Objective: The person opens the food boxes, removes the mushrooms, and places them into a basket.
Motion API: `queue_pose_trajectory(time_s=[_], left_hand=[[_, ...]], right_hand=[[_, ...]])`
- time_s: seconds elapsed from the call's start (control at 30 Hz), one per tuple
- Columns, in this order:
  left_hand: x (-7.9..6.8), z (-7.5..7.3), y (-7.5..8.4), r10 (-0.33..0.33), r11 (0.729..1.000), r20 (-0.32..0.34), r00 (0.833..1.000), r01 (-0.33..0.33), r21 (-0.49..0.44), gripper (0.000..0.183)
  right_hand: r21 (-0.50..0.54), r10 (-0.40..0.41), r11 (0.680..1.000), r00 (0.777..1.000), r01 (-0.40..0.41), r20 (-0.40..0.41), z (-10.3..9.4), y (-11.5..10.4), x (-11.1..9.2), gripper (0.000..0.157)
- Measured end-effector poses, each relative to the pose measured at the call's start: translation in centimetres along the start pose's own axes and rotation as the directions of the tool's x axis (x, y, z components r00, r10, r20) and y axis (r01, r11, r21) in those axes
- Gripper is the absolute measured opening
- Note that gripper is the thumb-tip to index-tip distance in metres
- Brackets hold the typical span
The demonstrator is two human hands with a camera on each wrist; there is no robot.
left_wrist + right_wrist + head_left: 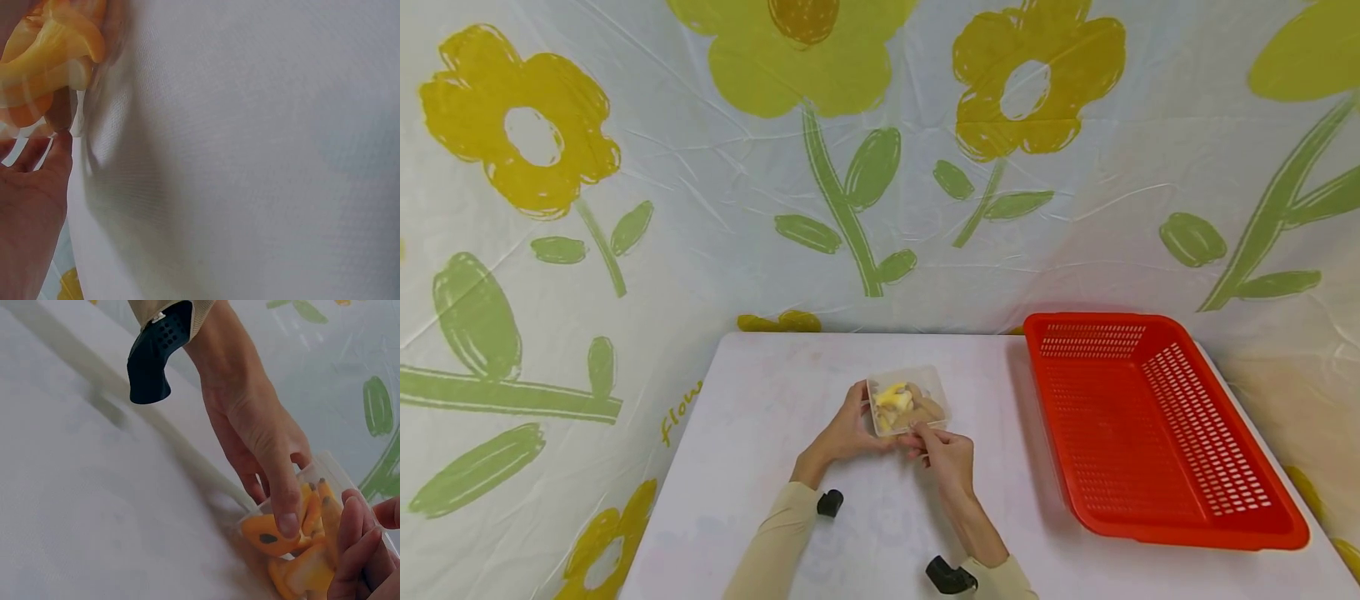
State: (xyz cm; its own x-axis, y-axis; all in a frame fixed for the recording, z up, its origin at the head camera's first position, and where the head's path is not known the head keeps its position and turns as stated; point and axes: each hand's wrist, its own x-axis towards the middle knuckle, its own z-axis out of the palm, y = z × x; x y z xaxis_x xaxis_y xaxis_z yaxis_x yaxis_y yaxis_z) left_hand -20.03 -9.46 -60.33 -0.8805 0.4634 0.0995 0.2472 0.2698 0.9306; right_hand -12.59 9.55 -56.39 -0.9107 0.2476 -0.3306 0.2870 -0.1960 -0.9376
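Note:
A clear plastic box (908, 402) holds several yellow and orange banana-like pieces (328, 515), some with dark tips. Among them is a rounder orange piece (265, 534) with a dark oval mark. My left hand (852, 429) grips the box at its left side, thumb along the near edge and fingers behind. At the near right corner, my right hand (946, 457) pinches the box, its thumb bent over the rim in the right wrist view. Seen from the left wrist, the box (81, 115) overlaps the white cloth, and the left fingertips lie against its underside.
A large red plastic basket (1052, 450) with slotted walls stands at the right of the white table (760, 392). Flower-printed cloth (700, 167) hangs behind and on both sides. Dark wrist cameras (950, 575) sit by both sleeves.

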Motion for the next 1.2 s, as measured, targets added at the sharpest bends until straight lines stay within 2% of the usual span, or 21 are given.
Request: queue_pose_trajectory(time_s=[0.17, 0.33, 0.53, 0.67, 0.73, 0.9, 1.2], left_hand=[[0.1, 0.0, 0.3, -0.024, 1.000, 0.014, 1.000, 0.023, 0.010, 0.108], [0.0, -0.1, 0.5, -0.069, 0.997, 0.025, 0.997, 0.068, 0.036, 0.113], [-0.2, -0.1, 1.3, -0.044, 0.999, 0.027, 0.999, 0.043, 0.021, 0.112], [-0.3, -0.2, 1.3, -0.051, 0.998, 0.024, 0.998, 0.050, 0.036, 0.113], [-0.2, -0.1, 0.7, -0.052, 0.998, 0.023, 0.998, 0.051, 0.047, 0.114], [0.0, 0.0, 0.5, -0.063, 0.997, 0.029, 0.998, 0.061, 0.055, 0.114], [0.1, -0.1, 0.3, -0.051, 0.995, 0.023, 0.998, 0.049, 0.082, 0.113]], right_hand=[[0.001, 0.019, 1.000, 1.000, -0.019, 0.012, -0.1, 0.0, 0.1, 0.024], [-0.063, 0.041, 0.997, 0.998, -0.038, 0.049, -0.3, -0.1, -0.2, 0.033], [-0.140, 0.010, 0.990, 0.994, 0.006, 0.110, -0.6, -0.6, -0.4, 0.040], [-0.095, 0.017, 0.995, 0.991, -0.004, 0.133, -0.6, -0.6, 0.0, 0.038], [-0.051, 0.008, 0.999, 0.991, -0.002, 0.132, -0.7, -0.3, 0.2, 0.037], [0.029, -0.003, 1.000, 0.996, 0.001, 0.086, -0.5, -0.1, 0.4, 0.034], [0.007, -0.022, 1.000, 0.997, 0.022, 0.073, -0.1, -0.7, 0.0, 0.034]])
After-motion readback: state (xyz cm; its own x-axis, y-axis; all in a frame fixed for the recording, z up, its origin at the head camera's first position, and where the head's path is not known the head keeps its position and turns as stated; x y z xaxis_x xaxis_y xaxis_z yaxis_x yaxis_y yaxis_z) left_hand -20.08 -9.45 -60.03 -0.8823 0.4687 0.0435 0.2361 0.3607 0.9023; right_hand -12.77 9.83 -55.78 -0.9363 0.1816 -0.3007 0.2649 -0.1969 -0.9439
